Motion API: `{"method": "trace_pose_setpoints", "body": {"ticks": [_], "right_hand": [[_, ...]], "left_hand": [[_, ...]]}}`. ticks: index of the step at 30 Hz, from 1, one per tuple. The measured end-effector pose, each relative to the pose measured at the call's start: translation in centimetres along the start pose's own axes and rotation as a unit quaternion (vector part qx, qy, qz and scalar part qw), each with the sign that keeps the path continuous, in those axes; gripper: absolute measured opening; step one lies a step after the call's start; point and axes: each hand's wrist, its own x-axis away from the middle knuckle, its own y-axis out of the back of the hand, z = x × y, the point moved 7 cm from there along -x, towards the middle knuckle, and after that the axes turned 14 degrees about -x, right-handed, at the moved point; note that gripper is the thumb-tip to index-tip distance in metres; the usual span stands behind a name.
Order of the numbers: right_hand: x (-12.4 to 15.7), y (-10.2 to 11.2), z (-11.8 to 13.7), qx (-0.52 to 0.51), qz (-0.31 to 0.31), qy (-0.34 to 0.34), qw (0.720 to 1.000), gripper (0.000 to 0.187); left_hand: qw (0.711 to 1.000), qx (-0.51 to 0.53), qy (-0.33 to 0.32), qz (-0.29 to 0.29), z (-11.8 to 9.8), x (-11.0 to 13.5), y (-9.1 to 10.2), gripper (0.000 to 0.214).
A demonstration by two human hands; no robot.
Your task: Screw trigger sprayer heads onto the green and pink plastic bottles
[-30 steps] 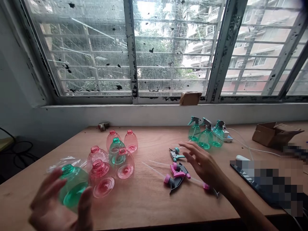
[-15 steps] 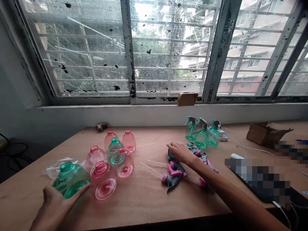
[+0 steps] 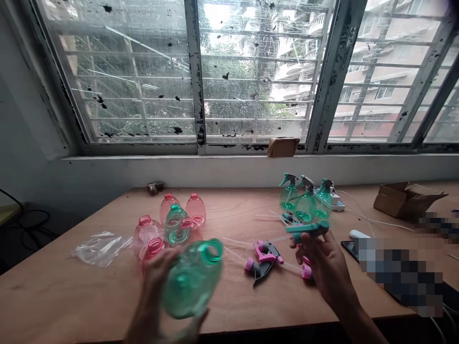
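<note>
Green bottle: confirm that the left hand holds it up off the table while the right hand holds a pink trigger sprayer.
One detail is wrong. In the head view the right hand holds a teal trigger sprayer, not a pink one; the pink trigger sprayers lie on the table beside it. The left hand does hold the green bottle up off the table.

Both hands are seen bare: the left hand (image 3: 156, 289) is blurred and only partly shown, while the right hand (image 3: 324, 265) is rendered more sharply, and a slender, uncovered right forearm (image 3: 358, 319) is cut off by the lower edge.
</note>
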Motion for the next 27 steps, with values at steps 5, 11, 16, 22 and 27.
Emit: {"method": "trace_pose_setpoints", "body": {"ticks": [5,11,16,22,27], "right_hand": [[2.4,1.4,-4.4,-0.080,-0.070,-0.070,0.992,0.047],[3.6,1.4,-4.9,-0.052,-0.062,-0.040,0.996,0.039],[3.8,1.7,-5.0,-0.102,-0.074,-0.071,0.989,0.043],[4.0,2.6,-4.6,-0.160,-0.118,-0.067,0.978,0.035],[4.7,3.6,-6.0,-0.181,-0.132,-0.122,0.967,0.036]], "left_hand": [[0.984,0.101,0.059,0.135,-2.4,1.0,-8.3,0.073],[0.920,0.264,0.183,0.226,-1.0,1.6,-10.9,0.056],[0.912,0.291,0.243,0.154,1.0,1.5,-10.4,0.069],[0.909,0.290,0.270,0.131,2.0,1.3,-10.4,0.056],[0.898,0.301,0.302,0.109,2.4,1.4,-10.3,0.058]]}}
